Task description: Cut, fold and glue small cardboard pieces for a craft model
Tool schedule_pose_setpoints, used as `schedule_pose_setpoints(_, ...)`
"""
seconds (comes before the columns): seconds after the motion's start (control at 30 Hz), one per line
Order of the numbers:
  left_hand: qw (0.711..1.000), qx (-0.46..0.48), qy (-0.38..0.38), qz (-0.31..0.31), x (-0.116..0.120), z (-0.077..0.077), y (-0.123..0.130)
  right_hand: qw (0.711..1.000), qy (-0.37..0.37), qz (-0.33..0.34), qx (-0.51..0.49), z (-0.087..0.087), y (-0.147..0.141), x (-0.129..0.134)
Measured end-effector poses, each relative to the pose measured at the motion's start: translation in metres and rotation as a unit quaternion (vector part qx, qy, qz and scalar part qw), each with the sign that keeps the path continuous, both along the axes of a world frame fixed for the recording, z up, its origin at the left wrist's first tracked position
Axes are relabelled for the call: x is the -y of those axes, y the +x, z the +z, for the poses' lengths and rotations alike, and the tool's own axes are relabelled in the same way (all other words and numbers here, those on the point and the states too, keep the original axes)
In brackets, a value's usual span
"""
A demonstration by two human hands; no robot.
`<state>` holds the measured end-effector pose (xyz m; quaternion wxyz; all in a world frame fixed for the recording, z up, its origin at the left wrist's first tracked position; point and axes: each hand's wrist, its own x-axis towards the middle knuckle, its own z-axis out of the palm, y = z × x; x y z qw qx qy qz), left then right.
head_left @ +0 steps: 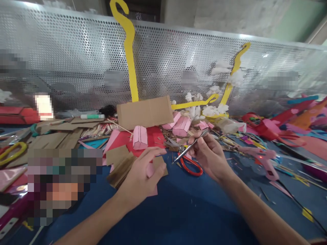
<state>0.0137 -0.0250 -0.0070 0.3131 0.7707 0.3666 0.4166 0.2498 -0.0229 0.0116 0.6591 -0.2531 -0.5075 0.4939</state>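
Observation:
My right hand is closed round a slim silver pen, its point tilted down to the left. Below the pen lies a pair of scissors with red handles. My left hand hovers over or rests on a small pink paper piece, fingers apart; I cannot tell whether they touch it. Brown cardboard scraps lie beside and partly under that hand. Just beyond it stands a folded pink paper box on red paper.
A cardboard box with a tall yellow strip stands at the back, before a perforated metal panel. A pink glue gun with a cord lies right. White fluff, a glue stick and yellow-handled scissors are around.

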Motion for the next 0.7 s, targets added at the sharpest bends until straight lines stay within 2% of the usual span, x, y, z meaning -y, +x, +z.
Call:
schedule_pose_setpoints(0.13,0.999,-0.01,0.002,-0.032,0.007,0.007,0.001,0.999,-0.002,0.036,0.033,-0.005,-0.002,0.002)
schedule_pose_setpoints(0.27,1.0,0.029,0.003,-0.012,0.003,0.004,0.002,0.998,-0.002,0.044,0.049,-0.009,-0.003,0.003)
schedule_pose_setpoints(0.43,0.998,0.007,0.057,-0.011,-0.003,0.006,-0.003,0.998,-0.01,0.043,0.046,-0.01,-0.004,0.001)
schedule_pose_setpoints(0.57,0.999,0.005,0.017,-0.047,0.0,0.008,-0.003,0.997,-0.014,0.047,0.052,-0.011,-0.006,0.002)
schedule_pose_setpoints(0.7,0.999,0.004,0.0,-0.036,0.0,0.005,-0.001,0.997,-0.01,0.046,0.064,-0.012,-0.007,0.001)
